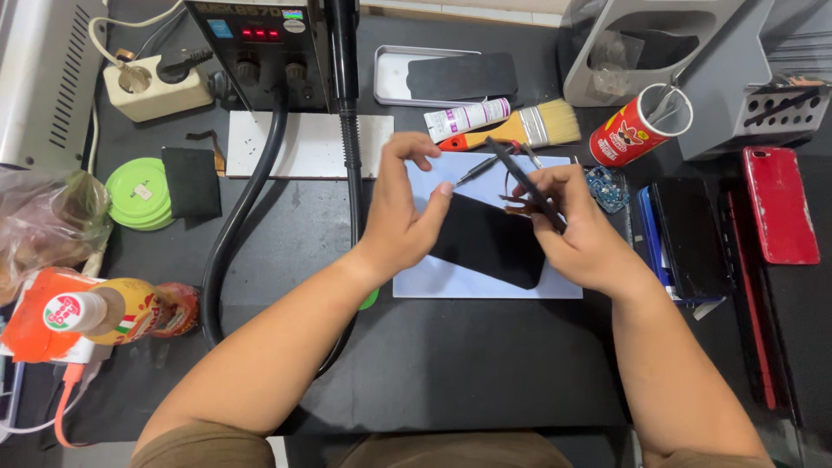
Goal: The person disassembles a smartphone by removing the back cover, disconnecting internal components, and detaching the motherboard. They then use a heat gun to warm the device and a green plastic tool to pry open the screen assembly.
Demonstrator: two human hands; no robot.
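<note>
A black phone (490, 243) lies tilted on a pale blue mat (451, 282) in the middle of the dark workbench. My left hand (400, 206) grips the phone's left end, thumb on its top face and fingers arched over its far edge. My right hand (579, 230) is at the phone's right end and holds black tweezers (523, 184) angled up and to the left. A small brown ribbon part (517, 206) shows at the tweezers' lower end, beside my fingers. Just beyond the phone, a thin metal tool (478, 169) rests on the mat.
A soldering station (260, 43) with a black hose (238, 208) stands at the back left. A paintbrush (529, 128), a white tube (466, 119), a metal tray (390, 76) and a red can (631, 132) lie behind the mat. Phones (689, 234) and a red one (778, 204) are stacked at right. Bottles (95, 316) sit at left.
</note>
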